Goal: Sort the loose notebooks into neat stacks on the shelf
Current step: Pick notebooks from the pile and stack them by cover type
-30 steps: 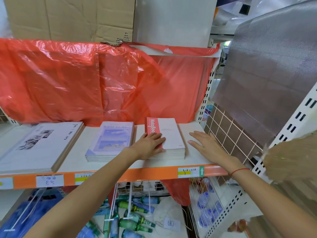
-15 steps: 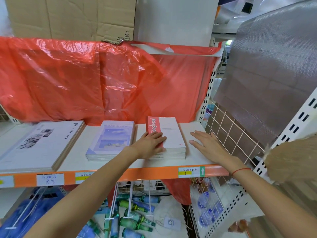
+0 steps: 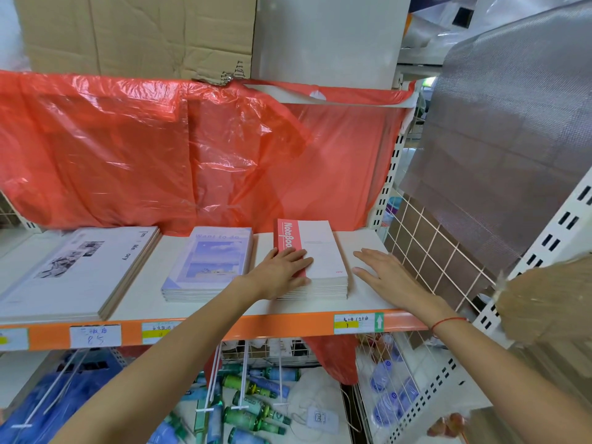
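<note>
Left hand [image 3: 285,271] covers the lower part of the red spine strip on the top notebook [image 3: 315,251]; printed title readable only as far as the fingers. Small print right of that hand too fine to read. Far left of it, the grey notebook stack [image 3: 77,272] runs off the frame edge. Price labels [image 3: 95,335] below the hands: handwriting illegible. Blurred brown shape [image 3: 544,302] beyond right hand [image 3: 387,277], unidentifiable.
</note>
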Tool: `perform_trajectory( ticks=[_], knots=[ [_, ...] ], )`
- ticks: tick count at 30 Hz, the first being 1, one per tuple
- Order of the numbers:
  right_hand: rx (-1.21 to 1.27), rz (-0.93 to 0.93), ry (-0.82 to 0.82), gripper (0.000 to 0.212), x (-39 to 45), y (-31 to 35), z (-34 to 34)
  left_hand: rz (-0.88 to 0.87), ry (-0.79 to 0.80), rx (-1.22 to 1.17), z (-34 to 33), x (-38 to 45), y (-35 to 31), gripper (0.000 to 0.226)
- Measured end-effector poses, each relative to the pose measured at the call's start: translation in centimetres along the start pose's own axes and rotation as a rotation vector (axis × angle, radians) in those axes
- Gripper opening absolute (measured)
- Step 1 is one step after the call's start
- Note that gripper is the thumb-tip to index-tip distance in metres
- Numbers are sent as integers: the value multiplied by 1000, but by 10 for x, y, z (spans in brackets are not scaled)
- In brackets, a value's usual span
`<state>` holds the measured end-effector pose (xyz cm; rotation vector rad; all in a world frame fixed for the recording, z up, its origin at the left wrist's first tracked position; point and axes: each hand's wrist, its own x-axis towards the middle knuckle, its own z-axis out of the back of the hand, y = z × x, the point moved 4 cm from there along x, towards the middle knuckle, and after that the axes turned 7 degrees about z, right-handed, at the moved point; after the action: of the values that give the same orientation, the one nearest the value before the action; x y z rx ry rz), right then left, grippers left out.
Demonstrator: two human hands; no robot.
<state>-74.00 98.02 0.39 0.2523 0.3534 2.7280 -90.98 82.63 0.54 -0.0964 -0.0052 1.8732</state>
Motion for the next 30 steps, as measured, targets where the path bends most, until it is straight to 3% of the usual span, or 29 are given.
perform_trajectory(
  ticks=[30],
  knots=[
    [-18,7,-9,54,-1,-2,-1,-19,3,-10,-6,2,2,55]
  ],
)
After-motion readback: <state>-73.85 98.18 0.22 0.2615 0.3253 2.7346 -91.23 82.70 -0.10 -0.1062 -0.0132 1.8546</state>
